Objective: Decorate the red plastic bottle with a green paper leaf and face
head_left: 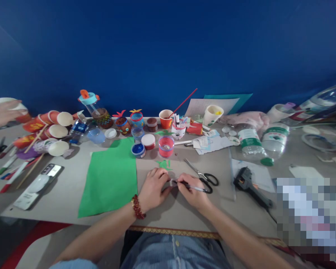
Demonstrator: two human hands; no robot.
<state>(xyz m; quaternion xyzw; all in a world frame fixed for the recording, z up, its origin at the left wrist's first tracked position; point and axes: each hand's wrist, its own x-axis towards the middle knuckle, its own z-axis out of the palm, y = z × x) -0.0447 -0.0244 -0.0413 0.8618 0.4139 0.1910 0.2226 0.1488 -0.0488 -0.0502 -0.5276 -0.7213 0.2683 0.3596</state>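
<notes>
My right hand (194,192) is closed around a marker pen (197,188), its grey barrel sticking out to the right past my fingers. Opposite it, my left hand (155,188), with a red bead bracelet at the wrist, has thumb and forefinger drawn together low over the table. Between the hands shows a small pale piece (173,182), too small to name. Just beyond my left fingers lies a green paper cutout (164,164). Black-handled scissors (203,175) rest by my right hand, blades pointing away to the left. A green sheet (109,179) lies left of my left hand.
Paint pots, including a blue one (138,150), and a pink cup (166,145) stand ahead. A glue gun (252,188) and plastic bottles (249,140) are on the right. Paper cups (58,130) and a phone (39,186) lie left, near another person's hand (2,116).
</notes>
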